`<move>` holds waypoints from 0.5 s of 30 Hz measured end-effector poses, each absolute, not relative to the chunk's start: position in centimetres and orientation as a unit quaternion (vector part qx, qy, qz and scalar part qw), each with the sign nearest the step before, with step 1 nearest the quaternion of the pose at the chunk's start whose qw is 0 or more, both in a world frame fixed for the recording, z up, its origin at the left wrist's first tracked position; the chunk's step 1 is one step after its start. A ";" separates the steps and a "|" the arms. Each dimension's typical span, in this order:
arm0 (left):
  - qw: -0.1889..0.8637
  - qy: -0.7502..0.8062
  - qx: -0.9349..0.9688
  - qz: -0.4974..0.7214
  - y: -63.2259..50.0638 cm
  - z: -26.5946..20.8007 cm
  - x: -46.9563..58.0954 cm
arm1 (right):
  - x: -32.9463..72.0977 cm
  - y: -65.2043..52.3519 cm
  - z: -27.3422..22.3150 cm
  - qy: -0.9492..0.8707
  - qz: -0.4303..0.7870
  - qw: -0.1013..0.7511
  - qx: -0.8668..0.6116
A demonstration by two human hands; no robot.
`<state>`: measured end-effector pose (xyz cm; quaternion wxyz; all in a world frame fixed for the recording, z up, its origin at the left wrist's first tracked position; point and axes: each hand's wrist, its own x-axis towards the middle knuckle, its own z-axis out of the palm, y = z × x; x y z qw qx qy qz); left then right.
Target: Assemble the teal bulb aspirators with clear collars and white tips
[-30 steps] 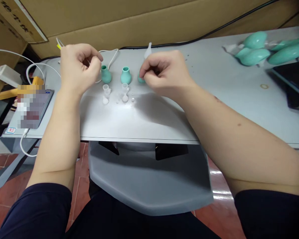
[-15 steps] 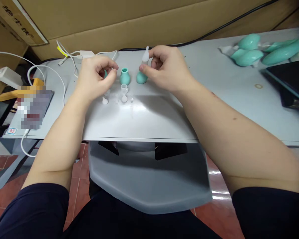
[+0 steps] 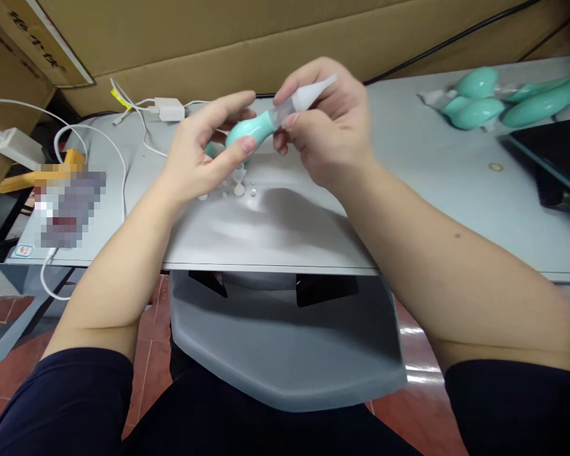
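Observation:
Tilted above the desk is a bulb nasal aspirator [image 3: 251,132], with a teal bulb, a clear middle section and a white pointed tip. My right hand [image 3: 335,126] pinches it around the clear section and the base of the tip. My left hand [image 3: 202,142] is curved around the bulb, its thumb lying against the near side; the other fingers are partly hidden behind. Part of another teal bulb [image 3: 209,150] shows behind my left hand. Below the hands, a small whitish plastic part [image 3: 239,189] and a tiny clear piece [image 3: 253,192] lie on the desk.
More teal aspirators [image 3: 477,111] lie at the back right, near a black object [image 3: 555,158]. To the left are a phone [image 3: 73,206], white charger cables and a white adapter [image 3: 168,109]. A cardboard wall [image 3: 194,50] closes off the back of the grey desk [image 3: 266,240].
My right hand has lifted the aspirator off the desk and tilted it, tip to the upper right. My left hand has moved right, onto the bulb.

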<state>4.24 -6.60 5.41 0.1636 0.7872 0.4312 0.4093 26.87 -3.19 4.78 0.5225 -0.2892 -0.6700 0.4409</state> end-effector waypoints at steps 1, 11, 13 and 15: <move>0.176 0.437 0.789 0.394 -6.7 5.4 4.4 | 26.7 -3.4 4.6 -0.672 0.468 0.505 -0.273; 0.141 0.436 0.811 0.364 -6.2 4.8 4.3 | 26.7 -3.1 4.0 -0.664 0.518 0.477 -0.251; 0.145 0.428 0.814 0.364 -6.2 5.0 4.3 | 27.0 -2.6 4.0 -0.663 0.531 0.468 -0.244; 0.164 0.429 0.812 0.360 -6.5 5.3 4.2 | 27.2 -2.3 4.1 -0.664 0.544 0.459 -0.229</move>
